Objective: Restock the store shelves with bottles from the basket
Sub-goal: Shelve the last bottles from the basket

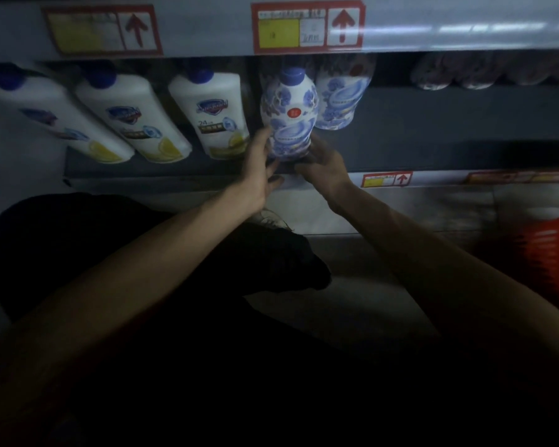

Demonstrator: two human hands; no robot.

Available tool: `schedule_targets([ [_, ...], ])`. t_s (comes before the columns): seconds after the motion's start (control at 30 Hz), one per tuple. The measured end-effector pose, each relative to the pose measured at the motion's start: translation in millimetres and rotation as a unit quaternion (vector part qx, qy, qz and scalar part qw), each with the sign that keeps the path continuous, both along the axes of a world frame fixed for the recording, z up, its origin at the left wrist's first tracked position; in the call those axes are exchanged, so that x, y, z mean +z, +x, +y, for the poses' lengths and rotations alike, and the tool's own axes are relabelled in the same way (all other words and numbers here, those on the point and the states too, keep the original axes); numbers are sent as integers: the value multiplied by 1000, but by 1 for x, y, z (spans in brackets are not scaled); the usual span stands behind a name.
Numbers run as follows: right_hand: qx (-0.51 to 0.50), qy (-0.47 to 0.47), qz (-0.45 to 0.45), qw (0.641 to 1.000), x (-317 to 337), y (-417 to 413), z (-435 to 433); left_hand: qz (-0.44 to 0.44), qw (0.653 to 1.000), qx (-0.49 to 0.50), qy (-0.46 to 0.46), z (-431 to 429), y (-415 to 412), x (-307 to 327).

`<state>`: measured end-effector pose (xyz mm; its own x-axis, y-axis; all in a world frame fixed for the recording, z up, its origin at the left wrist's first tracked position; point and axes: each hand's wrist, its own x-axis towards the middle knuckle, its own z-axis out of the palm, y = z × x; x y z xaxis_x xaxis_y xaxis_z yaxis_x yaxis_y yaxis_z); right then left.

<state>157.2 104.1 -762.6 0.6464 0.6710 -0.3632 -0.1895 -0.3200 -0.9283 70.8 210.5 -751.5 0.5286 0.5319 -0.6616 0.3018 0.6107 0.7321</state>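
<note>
A white bottle with blue flower print and a blue cap (289,114) stands at the front of the dark shelf (433,150). My left hand (260,162) grips its lower left side, thumb up along the bottle. My right hand (323,166) holds its lower right side and base. A second flower-print bottle (342,98) stands just behind it to the right. The red basket (542,253) shows at the right edge, on the floor below the shelf; its contents are blurred.
Three white bottles with blue caps and lemon labels (213,114) line the shelf to the left. Dim packs (484,71) sit far right at the back. Red price tags (307,27) hang on the upper shelf edge. My dark-clothed knee and shoe (271,253) are below.
</note>
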Motion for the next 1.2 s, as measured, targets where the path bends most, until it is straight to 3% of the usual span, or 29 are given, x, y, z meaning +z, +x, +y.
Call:
schedule_targets([
  [0.23, 40, -132, -90, 986, 7, 8, -29, 76, 984, -107, 117, -23, -17, 18],
  [0.5, 145, -227, -303, 914, 63, 15, -104, 78, 892, -303, 327, -65, -27, 64],
  [0.7, 161, -297, -369, 866, 108, 19, -171, 46, 766, -421, 484, -95, -27, 118],
  [0.93, 114, -347, -438, 821, 190, 35, -256, 47, 582, -500, 640, -149, 2, 173],
  [1.2, 55, -426, -455, 780, 235, 74, -365, 13, 391, -555, 734, -224, 91, 211],
])
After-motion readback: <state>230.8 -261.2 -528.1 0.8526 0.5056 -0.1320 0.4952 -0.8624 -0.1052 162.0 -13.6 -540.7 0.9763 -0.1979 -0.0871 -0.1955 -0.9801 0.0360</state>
